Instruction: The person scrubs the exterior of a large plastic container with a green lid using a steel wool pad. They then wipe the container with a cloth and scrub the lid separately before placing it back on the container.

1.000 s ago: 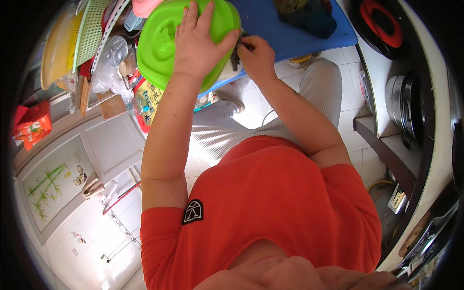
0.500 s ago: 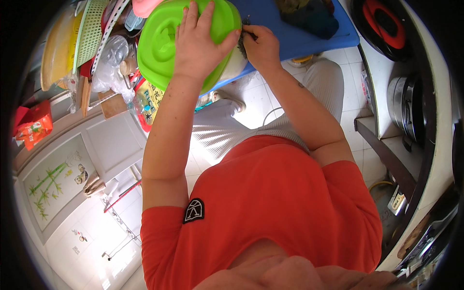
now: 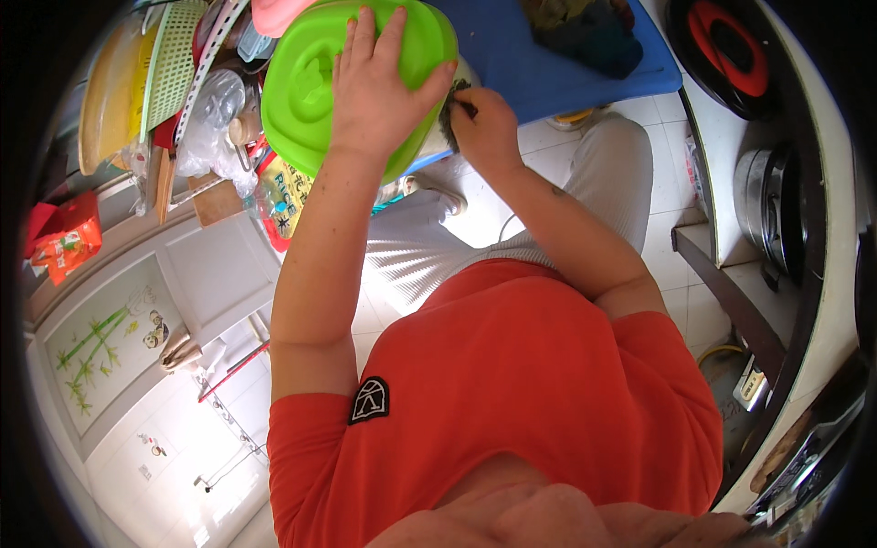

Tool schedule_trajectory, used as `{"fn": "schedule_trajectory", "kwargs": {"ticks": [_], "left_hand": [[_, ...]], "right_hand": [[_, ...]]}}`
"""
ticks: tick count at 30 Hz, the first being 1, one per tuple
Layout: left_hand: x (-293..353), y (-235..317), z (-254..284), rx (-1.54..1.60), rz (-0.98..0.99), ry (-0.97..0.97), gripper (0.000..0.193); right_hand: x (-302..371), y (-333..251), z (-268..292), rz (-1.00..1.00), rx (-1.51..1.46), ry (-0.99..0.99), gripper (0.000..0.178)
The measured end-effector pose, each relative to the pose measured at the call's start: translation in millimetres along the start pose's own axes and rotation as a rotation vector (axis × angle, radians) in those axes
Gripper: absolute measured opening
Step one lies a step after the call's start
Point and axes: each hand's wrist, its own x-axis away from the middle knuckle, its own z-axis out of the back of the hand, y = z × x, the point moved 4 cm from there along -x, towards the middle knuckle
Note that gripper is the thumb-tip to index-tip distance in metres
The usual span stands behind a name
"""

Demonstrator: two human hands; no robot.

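Observation:
A bright green lid [image 3: 297, 119] covers a whitish container [image 3: 437, 139], whose side shows only in part below the lid's right edge. My left hand [image 3: 373, 102] lies flat across the lid with its fingers stretched out and the thumb toward the right rim. Just to the right, my right hand [image 3: 488, 130] is closed on a dark grey, rough-textured scrubber [image 3: 449, 117]. The scrubber is against the container's side, just under the lid's rim. Part of it is hidden by my fingers.
The container stands on a blue table [image 3: 539, 80], with a dark bundled cloth [image 3: 594, 36] at its far right. Plastic baskets [image 3: 172, 68] and a clear plastic bag [image 3: 212, 123] crowd the left. A black and red round item [image 3: 726, 50] and a metal pot [image 3: 756, 192] stand on the right.
My right hand has moved a little down and toward me with the scrubber, along the container's side. My left hand stays on the lid.

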Motion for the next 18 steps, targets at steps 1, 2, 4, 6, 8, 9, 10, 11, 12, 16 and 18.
{"fn": "schedule_trajectory", "kwargs": {"ticks": [1,2,4,6,8,9,10,11,12,16,18], "left_hand": [[-3.0,5.4,5.2,0.003,0.018,-0.037,0.085],[-4.4,5.9,6.5,-0.007,0.017,-0.037,0.085],[-7.2,8.6,4.0,-0.013,0.005,-0.031,0.084],[-9.5,3.2,-5.4,-0.009,-0.031,0.038,0.081],[-9.8,-10.6,-11.4,-0.005,-0.036,0.084,0.08],[-5.8,-14.6,-14.4,0.009,-0.039,0.091,0.081],[-2.2,-16.5,-15.4,0.022,-0.048,0.102,0.081],[-1.2,-17.8,-15.0,0.012,-0.044,0.103,0.081],[-3.5,-16.0,-13.7,0.002,-0.046,0.102,0.081],[-9.1,-8.3,-12.5,-0.014,-0.049,0.09,0.082],[-9.3,-8.3,-15.6,0.0,-0.062,0.073,0.082]], "right_hand": [[-10.8,10.2,-2.2,0.032,0.037,0.049,0.016],[-23.3,22.1,-4.7,0.062,0.073,0.097,0.017],[-53.5,72.0,-7.9,-0.18,0.119,0.002,0.02],[-73.5,107.2,-11.1,-0.348,0.08,-0.116,0.021],[-79.5,57.0,-12.6,-0.145,0.019,-0.052,0.021],[-76.4,28.9,-9.8,-0.053,-0.005,-0.025,0.021],[-73.9,8.9,-6.9,-0.015,-0.095,-0.021,0.021],[-74.7,-10.4,-3.4,0.029,-0.187,-0.01,0.021],[-76.9,-20.5,1.3,0.072,-0.28,0.008,0.022],[-90.4,55.9,-11.0,0.014,0.034,-0.107,0.021],[-93.1,93.2,-15.7,-0.247,0.114,-0.243,0.02]]}}
